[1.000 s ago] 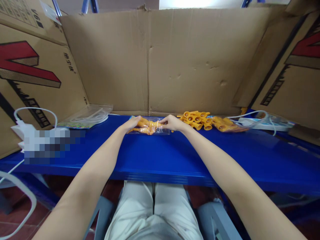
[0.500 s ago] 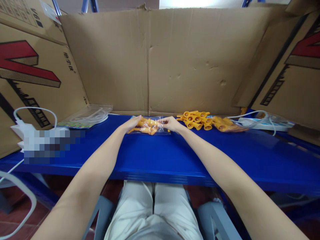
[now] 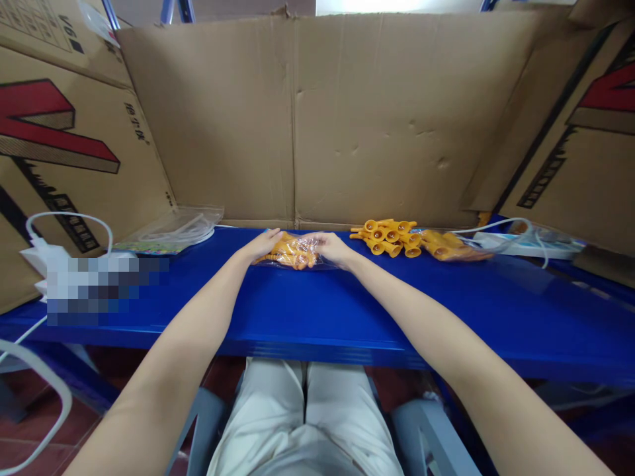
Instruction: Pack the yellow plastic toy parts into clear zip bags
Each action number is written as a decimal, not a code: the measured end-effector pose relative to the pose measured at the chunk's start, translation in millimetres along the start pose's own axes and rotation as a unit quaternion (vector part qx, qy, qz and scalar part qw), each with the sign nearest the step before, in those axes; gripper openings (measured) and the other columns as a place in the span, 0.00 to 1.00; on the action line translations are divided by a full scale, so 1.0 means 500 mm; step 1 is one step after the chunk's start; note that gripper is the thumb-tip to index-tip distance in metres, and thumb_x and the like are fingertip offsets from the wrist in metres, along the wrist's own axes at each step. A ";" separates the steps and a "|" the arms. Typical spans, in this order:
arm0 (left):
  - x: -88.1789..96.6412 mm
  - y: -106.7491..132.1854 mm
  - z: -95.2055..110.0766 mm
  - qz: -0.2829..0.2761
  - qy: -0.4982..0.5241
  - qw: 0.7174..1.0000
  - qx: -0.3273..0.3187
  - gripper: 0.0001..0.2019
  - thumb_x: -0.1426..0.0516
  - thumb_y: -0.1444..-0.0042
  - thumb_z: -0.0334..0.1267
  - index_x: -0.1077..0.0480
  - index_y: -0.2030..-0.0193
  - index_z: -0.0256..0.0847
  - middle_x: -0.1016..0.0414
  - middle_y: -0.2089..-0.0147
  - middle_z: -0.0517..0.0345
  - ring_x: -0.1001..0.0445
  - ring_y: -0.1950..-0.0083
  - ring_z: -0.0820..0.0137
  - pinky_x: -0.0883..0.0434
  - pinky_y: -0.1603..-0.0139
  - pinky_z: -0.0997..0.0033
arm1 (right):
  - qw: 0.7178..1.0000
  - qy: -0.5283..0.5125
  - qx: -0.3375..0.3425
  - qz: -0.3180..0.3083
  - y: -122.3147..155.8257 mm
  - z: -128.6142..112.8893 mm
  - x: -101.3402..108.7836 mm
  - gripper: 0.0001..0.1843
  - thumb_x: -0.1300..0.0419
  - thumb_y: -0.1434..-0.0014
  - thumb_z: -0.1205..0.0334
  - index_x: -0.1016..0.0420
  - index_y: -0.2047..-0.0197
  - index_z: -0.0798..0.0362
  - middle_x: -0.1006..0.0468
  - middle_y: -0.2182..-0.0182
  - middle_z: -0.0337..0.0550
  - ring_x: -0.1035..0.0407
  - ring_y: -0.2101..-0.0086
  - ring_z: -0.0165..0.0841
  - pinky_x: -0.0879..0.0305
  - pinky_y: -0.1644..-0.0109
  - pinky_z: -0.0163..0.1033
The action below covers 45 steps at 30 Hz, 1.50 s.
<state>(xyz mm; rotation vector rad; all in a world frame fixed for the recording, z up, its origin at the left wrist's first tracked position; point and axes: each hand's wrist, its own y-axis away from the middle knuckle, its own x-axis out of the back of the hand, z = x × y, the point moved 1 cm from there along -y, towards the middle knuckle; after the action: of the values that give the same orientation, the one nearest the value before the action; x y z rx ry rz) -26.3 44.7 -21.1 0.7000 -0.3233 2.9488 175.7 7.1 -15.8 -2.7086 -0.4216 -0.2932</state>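
A small clear plastic bag of orange plastic pieces (image 3: 296, 252) lies on the blue table (image 3: 317, 311) near its far edge. My left hand (image 3: 260, 244) rests on the bag's left end with fingers curled onto it. My right hand (image 3: 331, 246) grips the bag's right end, fingers closed over the plastic. Both forearms stretch forward over the table.
A loose heap of orange trumpet-shaped pieces (image 3: 389, 237) lies right of the bag, with another clear bag of orange parts (image 3: 449, 246) and a white power strip with cable (image 3: 526, 243) beyond. A stack of clear bags (image 3: 173, 231) sits at left. Cardboard walls (image 3: 347, 119) enclose the table.
My right hand has slid left along the bag, bringing both hands closer together. The bag has bunched slightly; my left hand has stayed in place.
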 end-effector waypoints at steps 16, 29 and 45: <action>-0.004 0.001 -0.002 -0.020 0.088 0.996 0.014 0.20 0.43 0.44 0.49 0.27 0.53 0.34 0.25 0.47 0.46 0.28 0.44 0.60 0.33 0.44 0.64 | 0.975 -0.058 -0.215 0.013 0.014 -0.013 0.006 0.11 0.48 0.43 0.80 0.37 0.72 0.55 0.34 0.86 0.34 0.38 0.83 0.24 0.39 0.77 0.28; -0.006 0.003 0.010 0.042 -0.008 0.999 0.032 0.21 0.50 0.41 0.34 0.34 0.41 0.33 0.36 0.36 0.45 0.35 0.37 0.65 0.40 0.38 0.68 | 0.979 0.131 -0.137 0.067 -0.001 0.001 0.007 0.10 0.43 0.46 0.76 0.36 0.71 0.53 0.33 0.86 0.33 0.38 0.83 0.27 0.38 0.74 0.33; 0.025 -0.011 -0.007 0.131 -0.187 0.973 0.011 0.15 0.47 0.53 0.32 0.25 0.59 0.43 0.40 0.33 0.51 0.54 0.29 0.50 0.62 0.32 0.42 | 0.962 0.266 -0.033 0.042 -0.007 -0.008 0.030 0.04 0.39 0.50 0.69 0.24 0.75 0.56 0.21 0.70 0.42 0.29 0.66 0.32 0.37 0.59 0.34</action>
<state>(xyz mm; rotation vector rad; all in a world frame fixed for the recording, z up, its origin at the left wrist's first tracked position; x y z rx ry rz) -38.0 51.3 -17.7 1.3165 -0.4408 3.0479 188.0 12.1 -7.0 -2.5571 -0.1393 -0.9920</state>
